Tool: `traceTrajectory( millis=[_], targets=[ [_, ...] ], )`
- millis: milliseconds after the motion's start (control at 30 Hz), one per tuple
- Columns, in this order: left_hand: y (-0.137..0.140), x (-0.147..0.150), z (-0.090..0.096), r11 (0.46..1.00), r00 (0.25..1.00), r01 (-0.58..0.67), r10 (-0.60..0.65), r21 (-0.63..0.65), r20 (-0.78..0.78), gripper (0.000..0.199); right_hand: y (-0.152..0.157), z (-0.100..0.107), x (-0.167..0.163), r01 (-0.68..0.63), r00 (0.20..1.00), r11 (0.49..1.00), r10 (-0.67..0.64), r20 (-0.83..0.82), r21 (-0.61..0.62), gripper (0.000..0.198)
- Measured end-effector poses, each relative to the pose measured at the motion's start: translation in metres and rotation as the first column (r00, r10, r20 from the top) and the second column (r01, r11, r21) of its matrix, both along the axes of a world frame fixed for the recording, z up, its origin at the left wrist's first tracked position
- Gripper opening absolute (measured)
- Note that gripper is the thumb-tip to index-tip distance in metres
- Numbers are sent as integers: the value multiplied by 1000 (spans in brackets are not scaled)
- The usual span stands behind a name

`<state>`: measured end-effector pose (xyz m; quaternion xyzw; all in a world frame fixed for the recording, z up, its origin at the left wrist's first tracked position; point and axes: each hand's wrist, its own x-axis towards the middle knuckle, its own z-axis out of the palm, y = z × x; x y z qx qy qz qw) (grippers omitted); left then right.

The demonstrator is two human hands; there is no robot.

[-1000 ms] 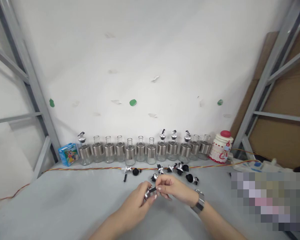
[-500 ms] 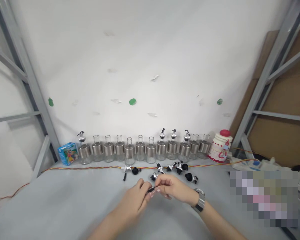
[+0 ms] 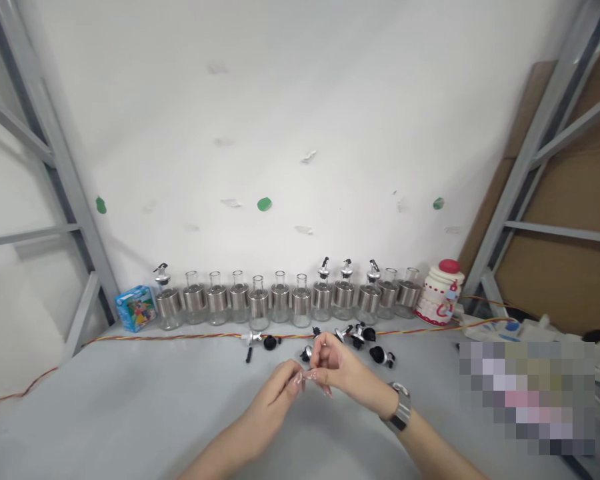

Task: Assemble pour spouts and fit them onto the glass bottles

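My left hand (image 3: 276, 393) and my right hand (image 3: 337, 367) meet above the table's middle, fingertips pinched together. Whatever lies between them is mostly hidden by the fingers. A watch is on my right wrist. Just beyond the hands lie black-and-silver bottle pourers, among them one pourer (image 3: 307, 353) by the right fingers and another pourer (image 3: 381, 355) farther right. A loose silver pourer top (image 3: 254, 339), a black stopper (image 3: 270, 342) and a short black stick-like part (image 3: 249, 354) lie to the left.
Glass bottles with metal bands stand along the wall, one bottle (image 3: 259, 303) near the middle; several carry pourers. A blue box (image 3: 136, 309) is at the left, a white-and-red jar (image 3: 440, 293) at the right. A twisted cable (image 3: 180, 337) crosses the grey table (image 3: 130, 407).
The small black piece visible between my fingers before is now mostly covered. My right fingers have turned and lifted slightly; my left fingers have closed in toward the right thumb.
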<state>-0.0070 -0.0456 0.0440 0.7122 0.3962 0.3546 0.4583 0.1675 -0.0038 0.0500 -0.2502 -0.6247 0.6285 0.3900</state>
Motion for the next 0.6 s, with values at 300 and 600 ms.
traceTrajectory(
  millis=[300, 600],
  targets=[
    [7, 2, -8, 947, 964, 121, -40, -299, 262, 29, 1, -18, -6, -149, 984, 961, 120, -131, -235, 35],
    [26, 2, -12, 906, 844, -252, 377, -339, 380, 41, -4, 23, 10, 207, 977, 969, -198, -77, 134, 31]
  ],
)
